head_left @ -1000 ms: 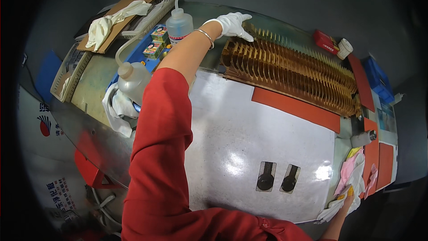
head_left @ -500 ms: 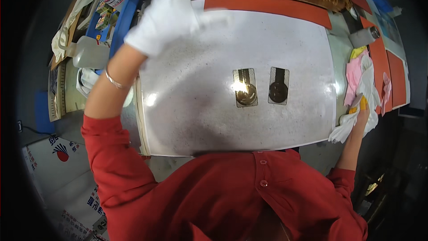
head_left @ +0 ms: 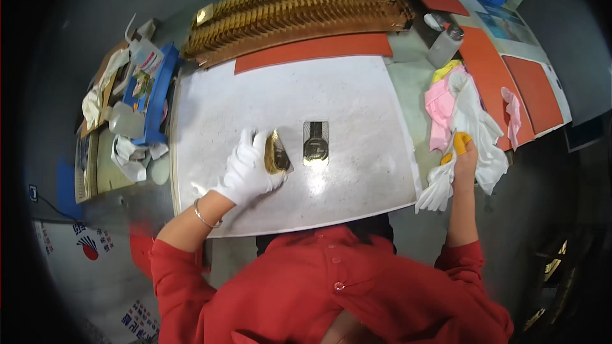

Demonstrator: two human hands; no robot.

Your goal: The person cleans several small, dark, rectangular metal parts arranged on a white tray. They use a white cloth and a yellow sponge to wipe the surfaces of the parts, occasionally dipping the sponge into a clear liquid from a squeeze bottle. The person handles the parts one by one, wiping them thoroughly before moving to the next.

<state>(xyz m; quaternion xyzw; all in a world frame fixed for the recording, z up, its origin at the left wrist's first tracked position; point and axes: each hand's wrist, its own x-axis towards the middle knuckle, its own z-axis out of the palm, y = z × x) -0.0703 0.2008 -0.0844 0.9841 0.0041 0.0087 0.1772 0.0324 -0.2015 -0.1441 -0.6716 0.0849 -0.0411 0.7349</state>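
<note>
My left hand [head_left: 246,167], in a white glove, is closed on the edge of a small gold-coloured metal plate [head_left: 278,155], which is tilted up from the white sheet [head_left: 357,185]. To its right a second small rectangular plate [head_left: 315,143], with a dark round-and-band pattern, lies flat on the sheet. At the right edge of the table my right hand [head_left: 466,164], with yellow finger covers on some fingertips, is closed on a white cloth [head_left: 483,132]. Part of that cloth hangs to the left of the hand.
At the back stands a long rack [head_left: 293,22] with rows of gold-coloured plates, behind an orange-red mat [head_left: 312,52]. On the left is a blue tray [head_left: 167,83] near squeeze bottles [head_left: 148,57]. A grey bottle [head_left: 445,46] and pink cloth [head_left: 440,105] are on the right.
My left hand has come down from above the sheet and taken hold of the left plate, tilting it up. The right hand still holds the white cloth. The view has shifted.
</note>
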